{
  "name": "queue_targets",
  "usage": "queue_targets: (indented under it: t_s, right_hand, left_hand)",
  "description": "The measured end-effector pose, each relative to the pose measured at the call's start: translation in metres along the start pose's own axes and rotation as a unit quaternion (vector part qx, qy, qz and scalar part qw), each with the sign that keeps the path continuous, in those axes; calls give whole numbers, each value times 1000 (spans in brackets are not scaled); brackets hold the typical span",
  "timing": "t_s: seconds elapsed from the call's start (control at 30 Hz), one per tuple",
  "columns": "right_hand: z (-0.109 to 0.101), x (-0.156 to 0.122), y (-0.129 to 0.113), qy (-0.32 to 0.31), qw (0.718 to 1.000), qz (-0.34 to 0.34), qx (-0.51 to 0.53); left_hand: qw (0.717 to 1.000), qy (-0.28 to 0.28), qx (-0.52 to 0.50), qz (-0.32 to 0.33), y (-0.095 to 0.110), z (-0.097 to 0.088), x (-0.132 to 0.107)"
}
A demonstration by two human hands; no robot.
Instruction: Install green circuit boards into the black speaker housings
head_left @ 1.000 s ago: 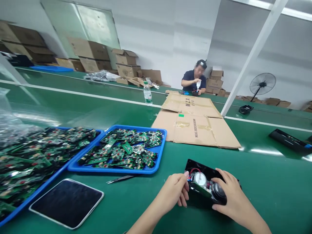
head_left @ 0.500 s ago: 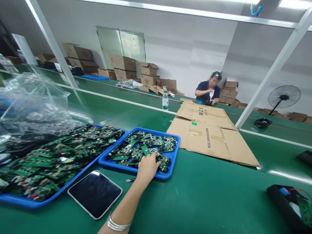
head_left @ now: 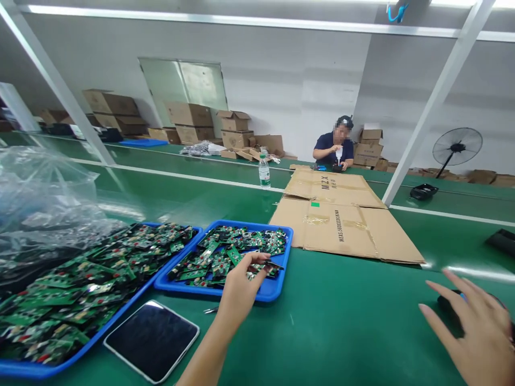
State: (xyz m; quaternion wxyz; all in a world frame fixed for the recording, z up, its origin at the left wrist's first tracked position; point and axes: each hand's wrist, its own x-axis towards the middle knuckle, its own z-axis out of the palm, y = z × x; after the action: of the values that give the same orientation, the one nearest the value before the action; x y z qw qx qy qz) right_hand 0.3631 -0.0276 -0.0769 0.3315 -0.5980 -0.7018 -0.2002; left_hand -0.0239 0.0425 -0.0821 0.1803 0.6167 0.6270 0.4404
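Apparently a picking step. Left hand (head_left: 241, 287) has thumb and fingertips pinched on a thin, dark circuit board (head_left: 275, 264), at the three o'clock side of a rectangular blue plastic tray (head_left: 269, 292). Right hand (head_left: 477, 324), four o'clock in view, fingers spread over a black housing (head_left: 447, 313); cannot tell if touching. Next move, I judge, calls for a firm pinch and a lift clear of the loose green boards (head_left: 234, 256).

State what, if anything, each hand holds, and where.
The left hand pinches a circuit board between thumb and fingertips, one end jutting beyond them. The right hand, spread, apparently holds nothing.
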Motion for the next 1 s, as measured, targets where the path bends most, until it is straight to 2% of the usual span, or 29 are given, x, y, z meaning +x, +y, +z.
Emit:
queue_targets:
  t_s: [0.03, 0.1, 0.17, 0.27, 0.33, 0.4, 0.47, 0.53, 0.57, 0.6, 0.67, 0.73, 0.8, 0.87, 1.0]
  right_hand:
    - [-2, 9, -20, -8, 1000, -26, 16]
    - [-5, 24, -60, -44, 992, -88, 80]
    - [-6, 30, -93, -132, 969, -134, 157]
    - [2, 27, -121, -277, 916, -164, 240]
    - [11, 21, -126, -308, 906, -165, 239]
    - [21, 15, -124, -245, 936, -169, 189]
    - [31, 12, -121, -132, 970, -174, 111]
    - [40, 10, -121, -54, 981, -183, 35]
    - [43, 9, -122, -41, 981, -190, 8]
    - [46, 8, -123, -41, 979, -198, -7]
    - [47, 8, -125, -76, 975, -209, -4]
    - [41, 10, -122, -160, 965, -202, 42]
    - [30, 16, -116, -261, 943, -170, 114]
    - [17, 24, -109, -312, 922, -119, 194]
    - [-2, 35, -103, -327, 899, -12, 290]
  left_hand:
    - [999, -14, -38, 14, 11, 1, -8]
    - [978, -52, -195, 42, 33, 6, -27]
    - [945, -94, -307, 63, 50, 14, -47]
    - [896, -138, -411, 100, 63, 30, -69]
    - [876, -155, -447, 95, 62, 42, -74]
    - [865, -180, -466, 52, 56, 55, -76]
    - [843, -217, -492, -12, 50, 67, -77]
    - [815, -241, -524, -64, 45, 78, -79]
    - [806, -243, -534, -82, 43, 82, -80]
    - [805, -236, -537, -92, 42, 84, -81]
    - [820, -223, -517, -101, 41, 87, -80]
    - [832, -226, -497, -97, 40, 85, -78]
    - [832, -243, -492, -87, 39, 82, -76]
    - [839, -249, -477, -77, 39, 77, -75]
    - [909, -200, -366, -29, 37, 72, -79]
